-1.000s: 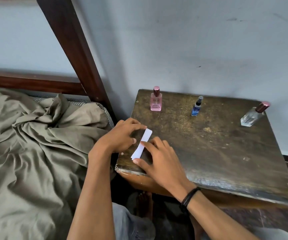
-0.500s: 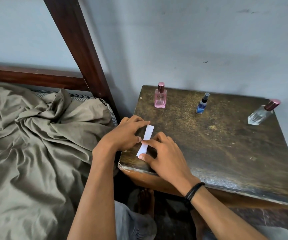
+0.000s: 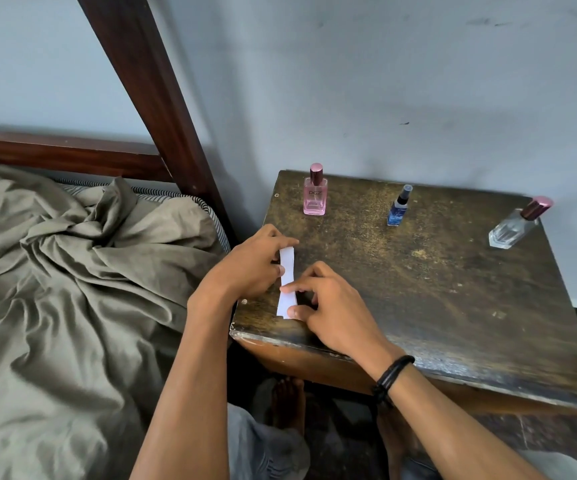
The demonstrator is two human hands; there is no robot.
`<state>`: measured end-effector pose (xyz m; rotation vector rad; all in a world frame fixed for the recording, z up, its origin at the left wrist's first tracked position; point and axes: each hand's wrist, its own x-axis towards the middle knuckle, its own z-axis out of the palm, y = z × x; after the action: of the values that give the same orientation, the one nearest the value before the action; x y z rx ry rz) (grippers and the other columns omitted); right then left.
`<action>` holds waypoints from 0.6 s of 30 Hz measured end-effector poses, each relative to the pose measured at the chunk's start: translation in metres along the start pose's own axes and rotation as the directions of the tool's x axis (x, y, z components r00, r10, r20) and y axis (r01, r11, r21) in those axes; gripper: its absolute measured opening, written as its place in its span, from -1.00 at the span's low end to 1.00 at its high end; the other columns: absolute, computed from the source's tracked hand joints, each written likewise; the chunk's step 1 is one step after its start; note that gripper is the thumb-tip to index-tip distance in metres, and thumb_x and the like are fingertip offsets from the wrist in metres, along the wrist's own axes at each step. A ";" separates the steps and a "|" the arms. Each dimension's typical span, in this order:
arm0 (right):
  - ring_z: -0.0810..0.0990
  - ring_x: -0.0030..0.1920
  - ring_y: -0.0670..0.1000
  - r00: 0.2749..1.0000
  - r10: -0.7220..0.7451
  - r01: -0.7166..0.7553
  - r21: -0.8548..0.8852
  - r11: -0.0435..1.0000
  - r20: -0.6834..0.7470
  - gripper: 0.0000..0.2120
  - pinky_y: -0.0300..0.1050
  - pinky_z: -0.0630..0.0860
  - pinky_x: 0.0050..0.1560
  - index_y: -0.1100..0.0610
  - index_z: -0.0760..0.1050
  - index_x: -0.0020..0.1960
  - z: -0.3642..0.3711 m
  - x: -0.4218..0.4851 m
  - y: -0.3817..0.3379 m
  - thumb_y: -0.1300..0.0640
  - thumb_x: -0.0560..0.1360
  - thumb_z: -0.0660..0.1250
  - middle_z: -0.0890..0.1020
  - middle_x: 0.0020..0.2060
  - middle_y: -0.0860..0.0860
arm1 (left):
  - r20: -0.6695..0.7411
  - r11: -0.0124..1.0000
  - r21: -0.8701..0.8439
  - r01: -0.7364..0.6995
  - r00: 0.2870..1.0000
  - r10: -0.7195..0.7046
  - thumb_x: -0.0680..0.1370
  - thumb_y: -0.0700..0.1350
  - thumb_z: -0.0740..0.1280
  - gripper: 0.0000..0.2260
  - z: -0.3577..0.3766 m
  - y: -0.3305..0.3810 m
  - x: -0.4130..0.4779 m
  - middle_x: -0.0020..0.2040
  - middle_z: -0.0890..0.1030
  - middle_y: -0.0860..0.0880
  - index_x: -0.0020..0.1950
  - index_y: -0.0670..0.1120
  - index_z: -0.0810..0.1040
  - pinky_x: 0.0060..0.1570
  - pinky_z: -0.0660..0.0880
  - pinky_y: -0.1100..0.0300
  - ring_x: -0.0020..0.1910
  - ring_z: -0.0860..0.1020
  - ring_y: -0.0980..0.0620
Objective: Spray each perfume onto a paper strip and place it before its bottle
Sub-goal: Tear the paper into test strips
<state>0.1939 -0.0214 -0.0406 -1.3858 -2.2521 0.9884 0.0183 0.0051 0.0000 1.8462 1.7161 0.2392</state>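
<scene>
A white paper strip [image 3: 287, 271] lies on the near left part of the worn wooden table [image 3: 436, 289]. My left hand [image 3: 249, 268] pinches its far half between thumb and fingers. My right hand [image 3: 328, 306] grips its near half with forefinger and thumb. Along the table's back edge stand three bottles: a pink perfume bottle [image 3: 315, 195] with a dark red cap, a small blue spray bottle [image 3: 397, 211], and a clear perfume bottle [image 3: 515, 226] with a pink cap at the far right.
A bed with a rumpled olive sheet [image 3: 72, 306] lies to the left, touching the table's side. A dark wooden bedpost [image 3: 155, 98] rises behind it. A pale wall [image 3: 418, 81] backs the table. My feet [image 3: 287, 400] show under the table's front edge.
The strip has turned from slanting to nearly straight, pointing toward the pink bottle. Both hands have stayed on it, and the view has shifted slightly.
</scene>
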 end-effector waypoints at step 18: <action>0.64 -0.16 -0.16 0.944 0.248 -0.125 0.461 0.879 -0.217 -0.87 -0.16 0.60 -0.08 -0.04 0.63 0.00 -0.013 0.002 -0.006 0.14 0.50 0.51 0.69 -0.19 -0.14 | -0.174 0.814 -0.579 -0.039 0.982 -0.077 0.55 -0.33 0.41 -0.82 -0.008 0.016 -0.004 -0.09 0.65 -0.27 -0.04 -0.05 0.68 -0.04 0.68 -0.02 -0.21 0.62 0.00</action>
<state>0.1967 -0.0158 -0.0275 -1.4422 -1.5887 1.1988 0.0270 0.0037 0.0165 1.3753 1.5450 0.8595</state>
